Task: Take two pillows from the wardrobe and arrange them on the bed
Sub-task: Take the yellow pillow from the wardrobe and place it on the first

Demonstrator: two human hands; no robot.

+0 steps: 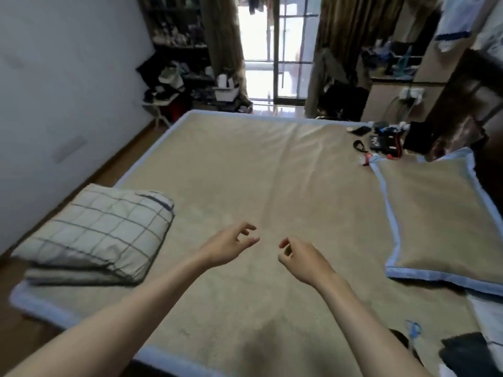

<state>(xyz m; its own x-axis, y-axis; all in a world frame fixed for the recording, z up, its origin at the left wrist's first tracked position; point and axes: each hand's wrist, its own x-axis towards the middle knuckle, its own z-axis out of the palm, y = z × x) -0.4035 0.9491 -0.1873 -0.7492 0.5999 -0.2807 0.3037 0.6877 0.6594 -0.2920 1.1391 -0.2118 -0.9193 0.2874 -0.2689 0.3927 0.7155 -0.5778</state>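
A white pillow with a dark grid pattern (100,235) lies at the bed's near left corner. A tan pillow with a light blue border (432,216) lies flat near the bed's right edge. The bed (258,170) is covered by a tan mat with a pale blue rim. My left hand (231,247) and my right hand (303,259) hover side by side above the middle of the mat, between the two pillows. Both hold nothing, with the fingers loosely curled and apart. Neither hand touches a pillow.
Small dark items, straps and a bottle (381,144) lie on the bed's far right corner. Cluttered shelves (177,63) and a glass door (275,50) with curtains stand beyond the bed. A white wall (54,77) runs along the left. Dark cloth (465,352) lies at bottom right.
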